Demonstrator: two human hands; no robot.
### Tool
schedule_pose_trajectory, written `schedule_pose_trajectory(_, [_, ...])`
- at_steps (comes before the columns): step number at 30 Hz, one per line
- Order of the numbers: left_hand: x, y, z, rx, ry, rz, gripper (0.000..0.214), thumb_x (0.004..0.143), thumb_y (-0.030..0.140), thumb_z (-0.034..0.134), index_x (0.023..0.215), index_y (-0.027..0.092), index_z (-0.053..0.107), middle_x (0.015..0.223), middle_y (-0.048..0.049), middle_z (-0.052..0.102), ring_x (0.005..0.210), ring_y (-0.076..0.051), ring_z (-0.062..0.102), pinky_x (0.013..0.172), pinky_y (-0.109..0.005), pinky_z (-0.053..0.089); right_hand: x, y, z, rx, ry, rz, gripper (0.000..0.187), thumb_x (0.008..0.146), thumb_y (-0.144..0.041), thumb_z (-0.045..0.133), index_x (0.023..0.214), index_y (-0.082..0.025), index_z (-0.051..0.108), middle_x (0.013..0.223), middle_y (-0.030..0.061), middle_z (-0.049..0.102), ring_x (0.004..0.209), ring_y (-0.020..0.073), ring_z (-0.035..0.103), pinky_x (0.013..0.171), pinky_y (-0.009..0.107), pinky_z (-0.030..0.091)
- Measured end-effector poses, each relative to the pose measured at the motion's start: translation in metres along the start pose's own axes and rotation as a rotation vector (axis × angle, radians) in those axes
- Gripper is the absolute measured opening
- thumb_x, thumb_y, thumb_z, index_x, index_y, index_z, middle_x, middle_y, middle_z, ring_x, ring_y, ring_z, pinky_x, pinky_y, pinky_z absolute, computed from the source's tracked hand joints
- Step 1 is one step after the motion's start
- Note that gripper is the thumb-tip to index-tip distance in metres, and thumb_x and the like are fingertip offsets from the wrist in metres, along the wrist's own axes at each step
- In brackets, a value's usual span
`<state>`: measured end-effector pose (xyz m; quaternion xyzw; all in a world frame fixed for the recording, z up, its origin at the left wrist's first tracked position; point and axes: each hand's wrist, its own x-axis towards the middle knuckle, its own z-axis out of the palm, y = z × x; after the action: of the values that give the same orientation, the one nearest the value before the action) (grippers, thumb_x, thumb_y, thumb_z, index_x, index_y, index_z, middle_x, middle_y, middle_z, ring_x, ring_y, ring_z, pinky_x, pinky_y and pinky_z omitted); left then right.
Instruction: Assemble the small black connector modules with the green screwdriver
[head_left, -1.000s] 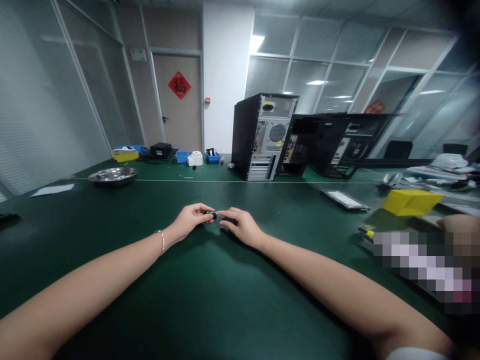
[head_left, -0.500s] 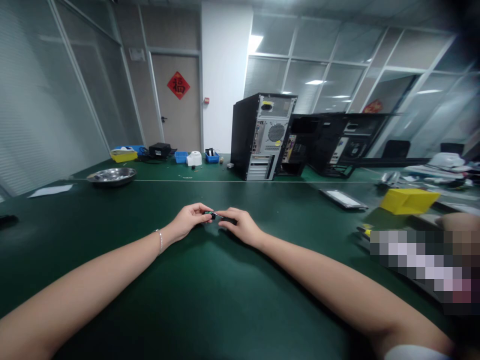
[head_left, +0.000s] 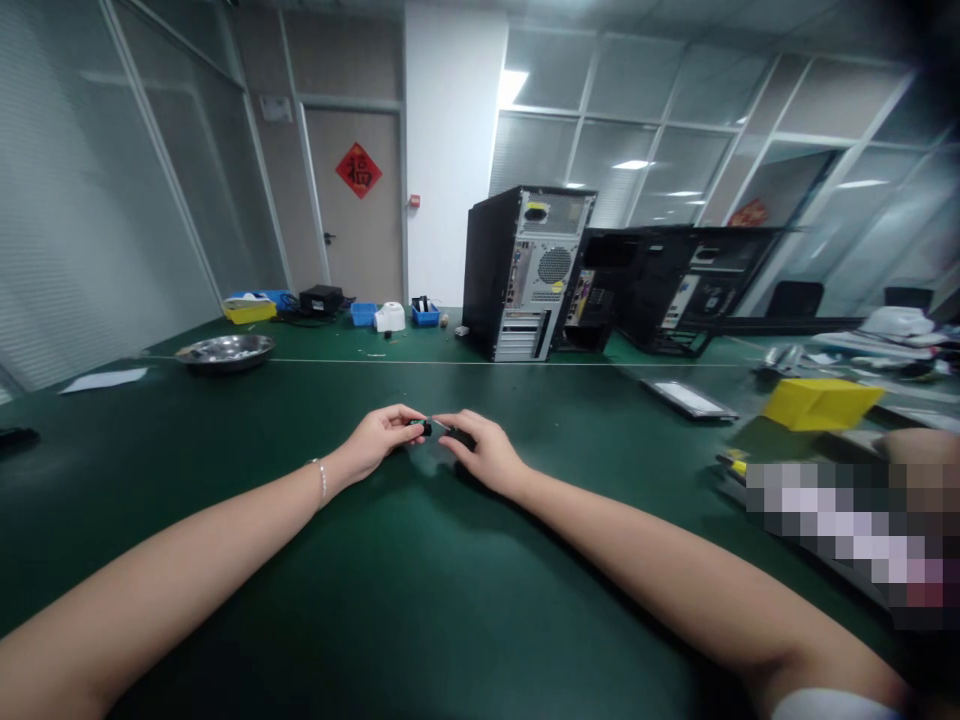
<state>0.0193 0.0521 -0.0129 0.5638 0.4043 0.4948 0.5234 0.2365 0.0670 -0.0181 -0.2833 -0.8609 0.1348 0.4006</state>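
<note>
Over the green table, my left hand [head_left: 386, 438] pinches a small black-and-green part [head_left: 421, 427] between thumb and fingers. Most of that part shows only at the fingertips, and its kind is too small to make out. Just to the right, my right hand [head_left: 484, 448] is closed round a slim tool with a thin, pale metal tip [head_left: 438, 423]. The tip points left at the small part, with a narrow gap between them. The tool's dark body is largely covered by my fingers, so its exact kind does not show.
A computer tower [head_left: 529, 275] stands at the back, with open cases to its right. A metal bowl [head_left: 229, 352] sits back left, near small blue bins [head_left: 424, 315]. On the right lie a flat framed panel [head_left: 690, 400] and a yellow box [head_left: 823, 403]; another person's hand is beyond.
The tool tip in my right hand has drawn back slightly from the small part, and the index finger is raised a little. My left hand has stayed nearly still.
</note>
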Motion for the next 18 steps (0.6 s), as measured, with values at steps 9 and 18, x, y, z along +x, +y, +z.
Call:
schedule_pose_trajectory(9, [-0.001,0.007,0.016,-0.087,0.1,-0.016,0.034,0.062,0.025,0.088,0.089,0.014,0.072,0.083,-0.0032,0.072,0.073,-0.014,0.066,0.07,-0.027,0.048,-0.012,-0.067,0.016,-0.428,-0.397,-0.693,0.04,0.1,-0.024,0.043,0.139,-0.022,0.05,0.079,0.0008,0.063,0.061,0.0142,0.054,0.056,0.028,0.036])
schedule_pose_trajectory(18, [-0.016,0.022,0.053,-0.11,0.06,-0.013,0.024,0.07,0.019,0.081,0.091,0.015,0.071,0.082,-0.0024,0.071,0.073,-0.014,0.066,0.073,-0.028,0.049,-0.017,-0.086,0.023,-0.629,-0.482,-0.689,0.061,0.096,-0.014,0.041,0.153,-0.032,0.028,0.083,0.0007,0.061,0.056,0.0152,0.051,0.049,0.031,0.025])
